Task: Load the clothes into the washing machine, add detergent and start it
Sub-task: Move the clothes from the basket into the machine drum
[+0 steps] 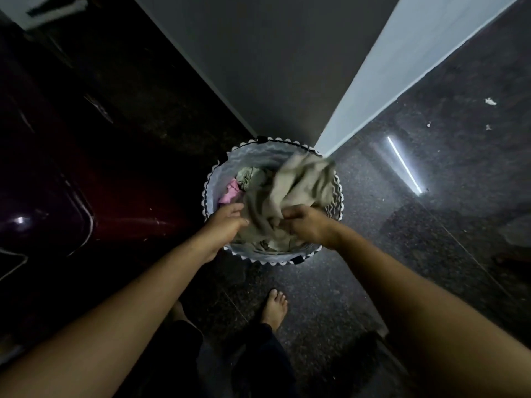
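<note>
Nearest: right hand (304, 225), clenched on a crumpled beige cloth garment (301, 179).
Left hand (227, 222): fingers loose, at the cloth just left of the grip.
Garment's place: heaped in the round white fabric basket with zigzag rim (209, 179), beneath the grip.
Handling: probably soft, light, limp; gather its bunched middle.
Far left: dark maroon glossy washer (43, 182), probably.

beige garment (290, 193): crumpled, bunched high in round white laundry basket (212, 179), far edge blurred, lying across the right rim. pink garment (230, 193): low inside, left side, partly under the beige one. dark maroon washing machine (43, 196): just left of basket.
</note>
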A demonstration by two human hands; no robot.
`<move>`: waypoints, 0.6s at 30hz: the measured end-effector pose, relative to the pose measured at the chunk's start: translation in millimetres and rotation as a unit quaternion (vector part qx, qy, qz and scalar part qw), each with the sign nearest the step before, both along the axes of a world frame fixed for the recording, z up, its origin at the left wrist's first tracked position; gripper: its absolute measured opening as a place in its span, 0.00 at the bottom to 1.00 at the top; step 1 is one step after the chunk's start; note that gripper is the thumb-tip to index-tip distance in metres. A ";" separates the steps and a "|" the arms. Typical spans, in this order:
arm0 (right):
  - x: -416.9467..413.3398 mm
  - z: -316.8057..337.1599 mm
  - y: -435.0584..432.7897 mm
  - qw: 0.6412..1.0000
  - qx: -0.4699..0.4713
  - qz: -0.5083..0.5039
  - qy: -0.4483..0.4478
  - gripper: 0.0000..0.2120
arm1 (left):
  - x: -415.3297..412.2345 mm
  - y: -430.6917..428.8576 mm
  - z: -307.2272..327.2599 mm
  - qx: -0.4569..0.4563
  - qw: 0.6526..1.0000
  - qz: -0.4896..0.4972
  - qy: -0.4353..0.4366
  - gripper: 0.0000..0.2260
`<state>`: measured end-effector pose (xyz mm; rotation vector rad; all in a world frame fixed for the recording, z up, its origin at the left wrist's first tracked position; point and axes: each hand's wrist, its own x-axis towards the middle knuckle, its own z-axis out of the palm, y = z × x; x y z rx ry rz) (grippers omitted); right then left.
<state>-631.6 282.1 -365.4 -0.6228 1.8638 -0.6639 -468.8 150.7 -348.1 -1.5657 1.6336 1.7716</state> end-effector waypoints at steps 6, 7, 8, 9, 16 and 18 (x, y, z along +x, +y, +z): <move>-3.4 55.7 -7.3 0.998 -0.013 -0.051 -0.017 0.09 | 0.9 -3.3 35.7 -0.018 0.999 -0.049 0.010 0.28; -1.8 66.1 -7.6 0.998 -0.023 -0.050 -0.043 0.10 | 0.0 -4.0 44.5 -0.023 0.998 -0.058 0.014 0.29; -1.5 80.7 -9.5 0.996 -0.044 -0.069 -0.042 0.11 | -1.5 -4.8 57.0 -0.030 0.997 -0.069 0.021 0.30; -1.6 97.5 -10.6 0.992 -0.068 -0.095 -0.047 0.12 | -2.9 -4.4 71.5 -0.040 0.995 -0.081 0.031 0.31; 21.8 241.3 -18.7 0.964 -0.183 -0.078 -0.175 0.12 | -5.0 1.6 176.3 -0.133 0.973 -0.171 0.087 0.25; 22.7 279.2 -15.8 0.955 -0.229 -0.083 -0.168 0.09 | -7.9 2.9 215.7 -0.153 0.976 -0.111 0.109 0.21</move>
